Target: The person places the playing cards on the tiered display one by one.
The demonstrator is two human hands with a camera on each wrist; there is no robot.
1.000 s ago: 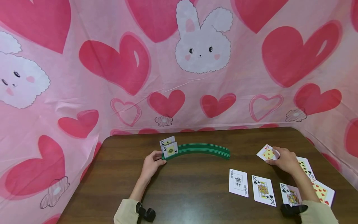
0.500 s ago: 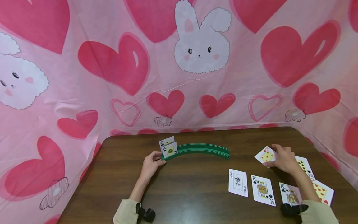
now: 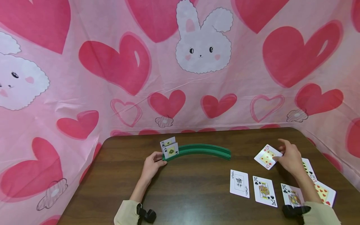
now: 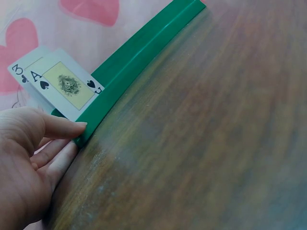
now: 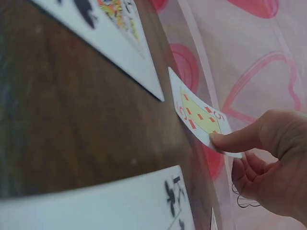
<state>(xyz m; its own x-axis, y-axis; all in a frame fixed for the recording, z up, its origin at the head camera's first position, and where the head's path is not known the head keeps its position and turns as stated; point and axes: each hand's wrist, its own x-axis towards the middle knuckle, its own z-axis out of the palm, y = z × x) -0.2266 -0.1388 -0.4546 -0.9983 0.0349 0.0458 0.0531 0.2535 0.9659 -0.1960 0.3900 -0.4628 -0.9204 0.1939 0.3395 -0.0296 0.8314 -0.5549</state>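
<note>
My left hand [image 3: 151,165] grips the left end of a curved green card holder [image 3: 203,150], thumb on its front in the left wrist view. An ace of spades [image 4: 69,86] stands in the holder near that hand, overlapping a three of clubs [image 4: 24,72] behind it. Far to the right, my right hand [image 3: 289,161] pinches a five of diamonds [image 3: 265,157] by one corner, face up. In the right wrist view the thumb [image 5: 235,140] presses on the card's face and the card bends slightly.
A joker [image 3: 239,183], a king of spades [image 3: 265,191] and a king of clubs [image 3: 291,194] lie face up on the brown table [image 3: 197,193]. More cards [image 3: 324,192] lie partly under the right forearm. A pink heart-patterned cloth [image 3: 166,75] hangs behind.
The five of diamonds has turned and shifted slightly left in my right hand, showing more of its face. An upper finger has lifted off it. My left hand stays at the holder.
</note>
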